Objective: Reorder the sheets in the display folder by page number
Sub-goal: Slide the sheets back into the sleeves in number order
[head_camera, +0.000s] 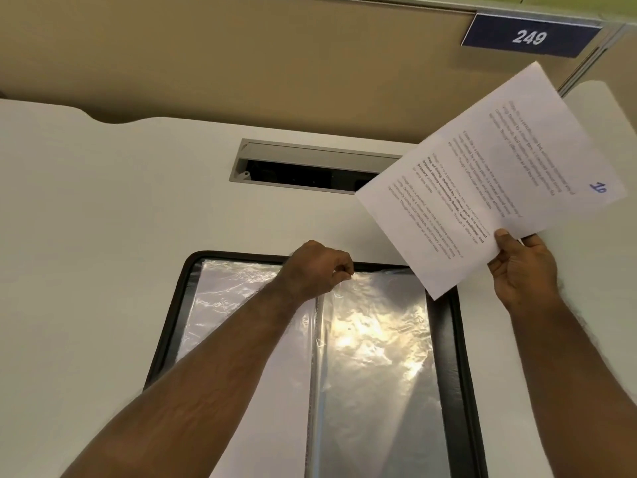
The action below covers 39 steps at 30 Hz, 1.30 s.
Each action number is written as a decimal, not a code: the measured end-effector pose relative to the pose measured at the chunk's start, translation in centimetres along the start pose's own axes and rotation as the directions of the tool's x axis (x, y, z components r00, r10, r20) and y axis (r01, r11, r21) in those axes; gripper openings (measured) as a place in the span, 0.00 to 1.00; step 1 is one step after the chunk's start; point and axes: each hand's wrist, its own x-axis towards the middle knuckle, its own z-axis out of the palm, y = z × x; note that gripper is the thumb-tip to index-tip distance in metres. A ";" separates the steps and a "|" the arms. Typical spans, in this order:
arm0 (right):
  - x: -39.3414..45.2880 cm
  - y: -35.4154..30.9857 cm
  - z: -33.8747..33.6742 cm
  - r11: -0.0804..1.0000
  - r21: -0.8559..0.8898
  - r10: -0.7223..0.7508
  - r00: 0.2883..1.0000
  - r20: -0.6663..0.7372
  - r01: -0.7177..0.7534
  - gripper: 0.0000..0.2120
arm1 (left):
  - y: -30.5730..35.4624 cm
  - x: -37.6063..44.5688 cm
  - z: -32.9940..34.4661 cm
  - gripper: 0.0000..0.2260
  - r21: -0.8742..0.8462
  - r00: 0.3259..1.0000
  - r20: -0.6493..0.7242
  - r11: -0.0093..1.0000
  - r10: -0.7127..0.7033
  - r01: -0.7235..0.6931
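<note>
A black display folder (463,343) lies open on the white desk, its clear plastic sleeves (375,343) shining under the light. My left hand (319,269) is at the folder's top edge near the spine, fingers curled and pinching the top of a sleeve. My right hand (524,267) holds a printed white sheet (489,174) up above the desk to the right of the folder, thumb on its front. The sheet is tilted and bears a handwritten blue "10" near one corner.
The white desk (103,236) spreads to the left and right of the folder. A grey cable slot (310,157) is set into the desk behind the folder. A beige partition stands at the back with a blue plate (529,36) reading 249.
</note>
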 end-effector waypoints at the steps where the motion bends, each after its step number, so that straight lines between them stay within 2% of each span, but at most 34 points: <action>1: 0.1 -0.1 0.7 1.000 0.002 -0.011 1.000 0.007 0.011 0.17 | 0.1 0.0 0.1 0.05 0.008 1.000 0.006 1.000 -0.010 0.010; 4: 0.2 -0.2 3.2 0.999 0.007 -0.037 0.999 0.036 0.037 0.16 | 0.2 -0.2 0.6 0.04 0.016 1.000 0.014 1.000 0.010 -0.010; 8: 0.3 0.4 6.4 0.999 0.012 -0.047 0.997 0.054 0.047 0.17 | 0.2 -0.9 1.3 0.02 0.051 0.988 -0.037 0.988 0.149 -0.147; 16: -0.1 3.1 10.7 0.998 -0.055 -0.004 0.997 0.072 0.008 0.13 | 1.0 -1.6 1.9 0.06 0.095 0.986 0.003 0.982 0.167 -0.166; 21: -0.6 4.3 11.3 0.992 -0.128 0.010 0.995 0.094 0.002 0.13 | 1.4 -1.7 2.2 0.05 0.074 0.992 0.002 0.989 0.124 -0.124; 25: -0.5 4.0 11.0 0.984 -0.173 -0.019 0.995 0.102 0.037 0.14 | 1.3 -1.5 2.5 0.06 0.120 0.985 -0.076 0.982 0.154 -0.145; 32: -0.5 2.6 10.1 0.991 -0.088 -0.098 0.994 0.056 0.103 0.10 | 2.0 -0.9 2.2 0.04 0.109 0.972 -0.104 0.974 0.210 -0.198; 39: -0.6 1.6 9.9 0.990 -0.055 -0.125 0.987 0.102 0.131 0.11 | 2.2 -0.4 2.8 0.04 0.069 0.974 -0.060 0.974 0.218 -0.214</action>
